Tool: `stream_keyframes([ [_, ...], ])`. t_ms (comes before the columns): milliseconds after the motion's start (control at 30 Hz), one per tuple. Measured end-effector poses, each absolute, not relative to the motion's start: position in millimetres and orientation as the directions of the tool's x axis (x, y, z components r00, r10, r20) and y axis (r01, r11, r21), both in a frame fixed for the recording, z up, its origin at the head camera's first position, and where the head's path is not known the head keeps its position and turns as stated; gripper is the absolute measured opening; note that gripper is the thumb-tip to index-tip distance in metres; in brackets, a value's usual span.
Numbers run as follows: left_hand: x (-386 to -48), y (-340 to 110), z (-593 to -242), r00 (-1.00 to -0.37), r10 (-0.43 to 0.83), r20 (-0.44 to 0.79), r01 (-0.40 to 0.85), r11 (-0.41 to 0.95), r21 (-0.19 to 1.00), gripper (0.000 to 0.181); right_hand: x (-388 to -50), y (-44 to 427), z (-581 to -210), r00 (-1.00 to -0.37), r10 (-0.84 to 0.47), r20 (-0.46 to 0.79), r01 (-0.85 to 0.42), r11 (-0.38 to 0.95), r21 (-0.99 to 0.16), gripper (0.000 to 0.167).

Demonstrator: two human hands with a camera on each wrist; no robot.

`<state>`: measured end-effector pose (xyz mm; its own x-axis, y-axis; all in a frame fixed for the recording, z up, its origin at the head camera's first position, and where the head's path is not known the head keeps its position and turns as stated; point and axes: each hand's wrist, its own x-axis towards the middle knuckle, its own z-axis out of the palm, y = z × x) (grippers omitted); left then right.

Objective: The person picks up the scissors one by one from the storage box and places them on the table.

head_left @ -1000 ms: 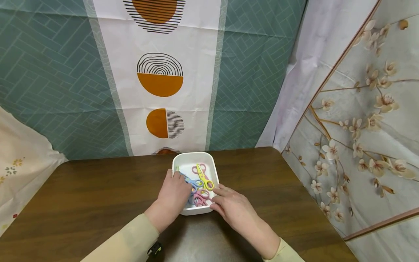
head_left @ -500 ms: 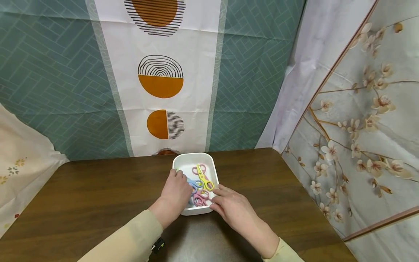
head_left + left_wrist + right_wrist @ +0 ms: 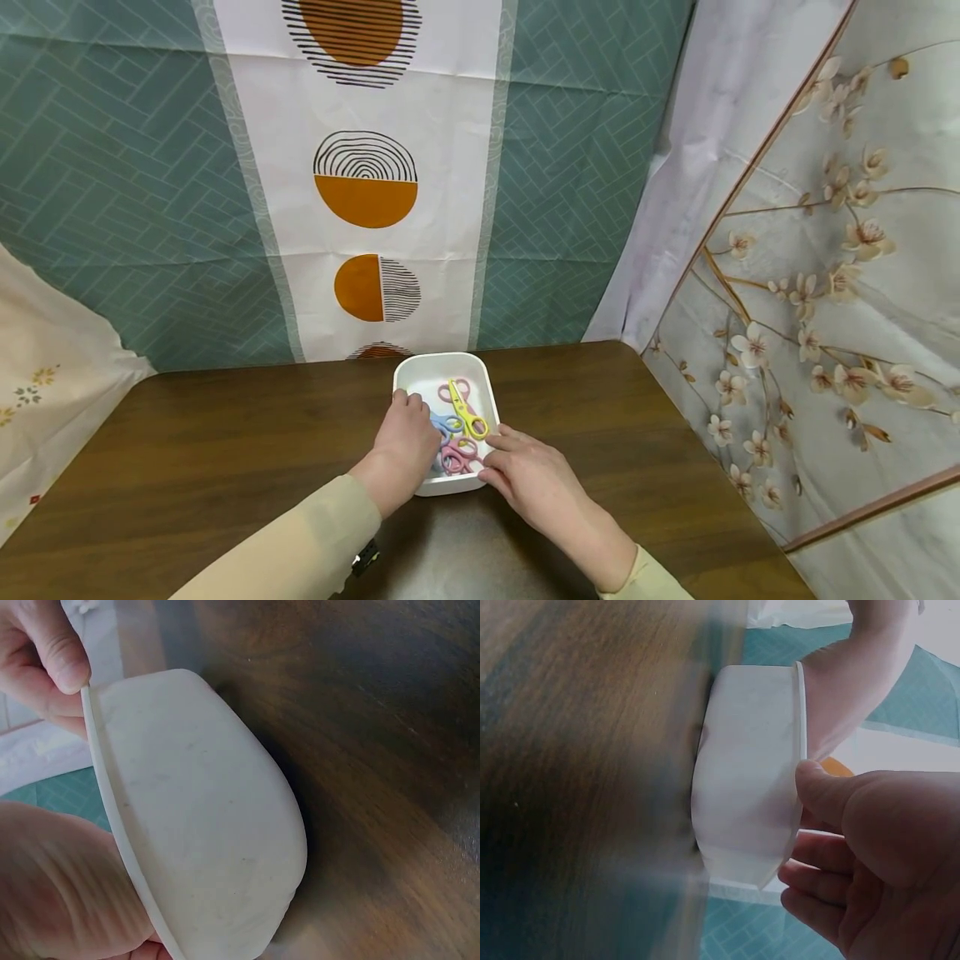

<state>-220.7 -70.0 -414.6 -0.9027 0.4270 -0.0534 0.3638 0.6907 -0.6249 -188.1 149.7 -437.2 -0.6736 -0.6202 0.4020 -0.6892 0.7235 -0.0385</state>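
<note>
Since the earlier frame, the left hand (image 3: 405, 446) has shifted slightly to the person's right, its fingertips now covering more of the blue scissors; the right hand has barely moved. Nearest the viewer are two pale sleeves (image 3: 285, 542), and a small dark device (image 3: 365, 557) shows beside the left one. The right hand (image 3: 536, 475) clamps the rim near the closest right corner, thumb on the outer wall and fingers over the edge. The left hand dips inside the other side with bent fingers; whether it pinches anything cannot be told, because its fingertips are hidden. Between the hands, a white box (image 3: 442, 356) sits upright on a dark wooden table (image 3: 247, 467), holding pink scissors (image 3: 459, 451) at the near end, blue scissors (image 3: 442, 419) in the middle and yellow scissors (image 3: 459, 402) lying across another pink pair further back. The handles overlap, so lifting one pair could drag out or spill its neighbours; if the right hand let go, a tug might slide or tip the box. No brand, label or writing can be read; dark marks on the yellow pair are too small to make out. Behind hangs a green and white patterned curtain (image 3: 450, 200).
</note>
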Motion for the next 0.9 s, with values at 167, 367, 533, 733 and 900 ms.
stream_keyframes([
  [167, -221.6, -70.4, -413.9, -0.901, 0.429, -0.063, 0.374, 0.696, -0.613, 0.016, -188.3, 149.8, -437.5, -0.669, -0.621, 0.408, -0.69, 0.724, -0.029, 0.012],
  [367, -223.1, -72.0, -413.6, -0.899, 0.431, -0.075, 0.384, 0.697, -0.605, 0.016, -187.1, 149.2, -436.7, -0.684, -0.615, 0.393, -0.679, 0.733, -0.036, 0.011],
  [533, -224.8, -72.5, -415.0, -0.897, 0.432, -0.092, 0.396, 0.694, -0.601, 0.019, -186.4, 149.1, -435.7, -0.689, -0.612, 0.387, -0.677, 0.735, -0.042, 0.013],
  [733, -225.8, -73.7, -417.1, -0.898, 0.433, -0.081, 0.391, 0.699, -0.599, 0.016, -187.9, 149.5, -436.8, -0.682, -0.613, 0.398, -0.678, 0.734, -0.032, 0.014],
  [900, -225.6, -74.0, -418.3, -0.898, 0.437, -0.058, 0.383, 0.707, -0.595, 0.013, -187.0, 148.9, -436.7, -0.688, -0.608, 0.397, -0.674, 0.738, -0.039, 0.013],
])
